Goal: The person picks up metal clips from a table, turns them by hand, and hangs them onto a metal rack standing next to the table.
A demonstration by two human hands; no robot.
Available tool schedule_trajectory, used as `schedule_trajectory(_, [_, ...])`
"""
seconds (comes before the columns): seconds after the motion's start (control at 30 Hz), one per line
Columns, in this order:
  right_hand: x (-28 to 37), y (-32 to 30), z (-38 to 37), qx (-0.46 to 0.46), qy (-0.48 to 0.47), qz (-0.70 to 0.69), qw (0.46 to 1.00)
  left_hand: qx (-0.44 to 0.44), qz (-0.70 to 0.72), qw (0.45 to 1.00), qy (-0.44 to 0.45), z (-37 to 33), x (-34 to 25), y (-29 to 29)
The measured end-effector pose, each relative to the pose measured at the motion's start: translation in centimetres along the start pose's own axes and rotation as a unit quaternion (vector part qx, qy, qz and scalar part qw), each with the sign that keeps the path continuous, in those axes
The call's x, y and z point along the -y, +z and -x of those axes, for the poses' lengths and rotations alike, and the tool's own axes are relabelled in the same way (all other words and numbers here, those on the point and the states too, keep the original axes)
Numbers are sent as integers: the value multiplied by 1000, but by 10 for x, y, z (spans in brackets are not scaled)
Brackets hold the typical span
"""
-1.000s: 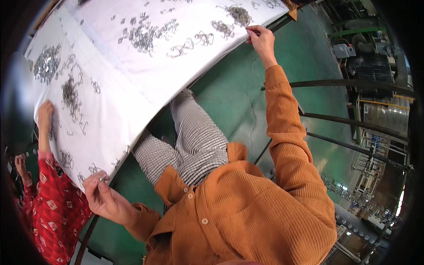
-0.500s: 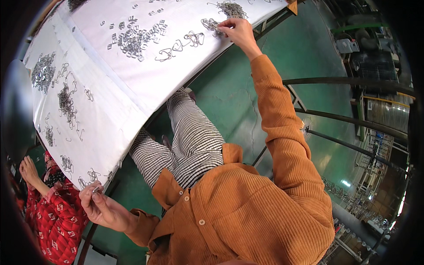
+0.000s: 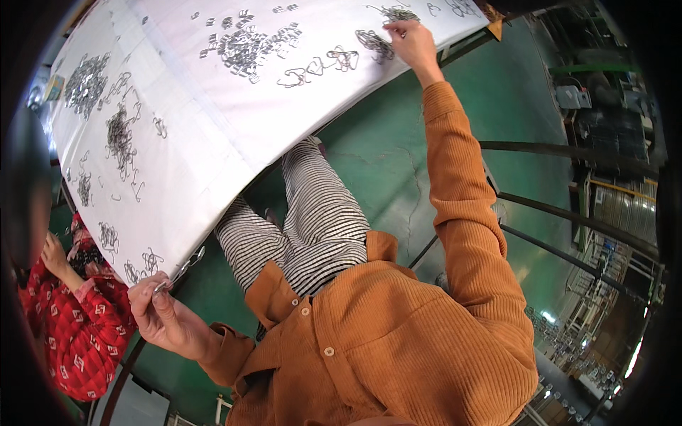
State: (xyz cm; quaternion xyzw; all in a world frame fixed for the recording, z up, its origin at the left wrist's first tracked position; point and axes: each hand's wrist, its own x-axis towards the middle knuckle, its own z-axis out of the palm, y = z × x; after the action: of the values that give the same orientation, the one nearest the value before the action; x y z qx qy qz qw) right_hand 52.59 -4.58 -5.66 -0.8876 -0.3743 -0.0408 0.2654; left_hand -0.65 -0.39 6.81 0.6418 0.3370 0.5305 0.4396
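The table cover [image 3: 277,117] looks like matt white cloth, smooth but lightly creased; the small clips [image 3: 245,53] are shiny metal; the wire hooks [image 3: 121,135] are duller, darker metal; the pinched piece [image 3: 162,286] gleams like metal; the shirt [image 3: 398,334] is ribbed, matt corduroy; the quilted jacket [image 3: 85,341] is puckered cloth; the floor [image 3: 369,167] is smooth, faintly glossy.

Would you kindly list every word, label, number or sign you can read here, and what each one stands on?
None can be read.
Red jacket: white printed marks, too small to read.
Metal piece in the left hand: too small to tell.
Background equipment: too dark and blurred to tell.
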Motion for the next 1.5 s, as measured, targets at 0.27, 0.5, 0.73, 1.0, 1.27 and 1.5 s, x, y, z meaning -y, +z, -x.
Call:
schedule_trajectory(0.27, [120,11,-4,91,-80,-193,974,-33,66,997,-16,-3,-30,20])
schedule_trajectory(0.5, [302,110,84,217,-312,-265,886,17,49,994,-95,5,-4,23])
schedule_trajectory(0.73, [340,152,89,206,-365,-127,899,80,39,990,-106,12,30,25])
schedule_trajectory(1.0, [345,160,82,282,-323,-163,888,104,72,985,-114,11,59,23])
schedule_trajectory(1.27, [338,167,95,295,-431,-30,852,104,66,986,-111,15,76,33])
schedule_trajectory(1.5, [287,63,150,411,-116,-387,817,75,42,982,-171,35,88,39])
